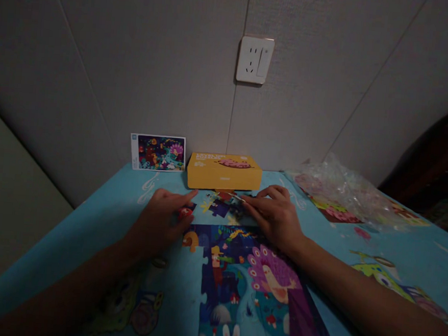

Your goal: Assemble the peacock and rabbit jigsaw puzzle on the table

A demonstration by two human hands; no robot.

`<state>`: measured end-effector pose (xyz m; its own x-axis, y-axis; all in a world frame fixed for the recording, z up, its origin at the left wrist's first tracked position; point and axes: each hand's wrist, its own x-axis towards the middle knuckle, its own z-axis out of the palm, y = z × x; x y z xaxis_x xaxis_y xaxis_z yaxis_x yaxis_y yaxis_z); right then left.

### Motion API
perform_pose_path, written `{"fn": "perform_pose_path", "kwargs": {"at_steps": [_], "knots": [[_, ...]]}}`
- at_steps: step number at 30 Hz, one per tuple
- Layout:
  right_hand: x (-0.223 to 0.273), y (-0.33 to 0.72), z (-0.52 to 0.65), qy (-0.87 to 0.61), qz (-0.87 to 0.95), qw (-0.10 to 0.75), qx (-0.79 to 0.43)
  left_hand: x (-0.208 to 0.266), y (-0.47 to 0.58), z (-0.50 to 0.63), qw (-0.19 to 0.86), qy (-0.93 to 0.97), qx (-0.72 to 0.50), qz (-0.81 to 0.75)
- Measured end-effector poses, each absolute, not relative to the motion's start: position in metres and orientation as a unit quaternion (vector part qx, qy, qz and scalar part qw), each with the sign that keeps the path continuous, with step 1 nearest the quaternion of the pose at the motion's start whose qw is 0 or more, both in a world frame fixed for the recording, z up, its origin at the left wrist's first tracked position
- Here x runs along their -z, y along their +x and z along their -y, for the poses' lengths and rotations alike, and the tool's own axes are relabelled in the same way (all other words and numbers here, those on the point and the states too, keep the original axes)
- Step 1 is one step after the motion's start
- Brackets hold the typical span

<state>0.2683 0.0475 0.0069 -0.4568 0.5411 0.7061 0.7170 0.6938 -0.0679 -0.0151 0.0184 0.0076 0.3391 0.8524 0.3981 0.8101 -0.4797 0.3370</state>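
Observation:
A partly joined jigsaw puzzle (253,293) with a pink peacock and dark blue forest lies in front of me. Beyond its far edge are several loose puzzle pieces (218,207). My left hand (163,215) is at the left of this pile, thumb and forefinger around a dark puzzle piece (186,213) with a red figure. On the other side, my right hand (276,212) pinches a puzzle piece (238,197), tilted so that mostly its pale edge shows. Its picture cannot be made out.
A yellow puzzle box (223,179) stands against the wall behind the pieces. Left of it leans a picture card (159,153) of the forest scene. Crumpled clear plastic (345,187) covers some colourful sheets at the right. A blue cartoon tablecloth (89,235) covers the table.

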Motion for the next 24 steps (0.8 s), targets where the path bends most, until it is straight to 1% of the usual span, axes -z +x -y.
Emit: {"fn": "perform_pose_path", "kwargs": {"at_steps": [2,5,7,11,18,21,24], "knots": [[-0.01,0.262,-0.039,-0.297,0.862,0.393,0.124,-0.007,-0.006,-0.009,0.078,0.86,-0.267,-0.428],[-0.012,0.255,-0.03,-0.194,0.89,0.398,0.107,-0.004,0.0,-0.001,0.071,0.908,-0.254,-0.326],[-0.011,0.252,-0.029,-0.174,0.902,0.383,0.097,-0.002,-0.001,-0.001,0.058,0.919,-0.245,-0.303],[-0.009,0.253,-0.033,-0.199,0.902,0.372,0.093,-0.002,-0.006,-0.008,0.033,0.912,-0.257,-0.318],[-0.009,0.255,-0.035,-0.22,0.892,0.379,0.11,-0.001,-0.006,-0.006,0.087,0.899,-0.266,-0.336],[-0.007,0.254,-0.034,-0.232,0.898,0.359,0.109,-0.002,-0.01,-0.005,0.091,0.887,-0.282,-0.353],[-0.007,0.254,-0.032,-0.249,0.909,0.321,0.097,-0.004,-0.012,-0.006,0.072,0.885,-0.278,-0.366]]}}
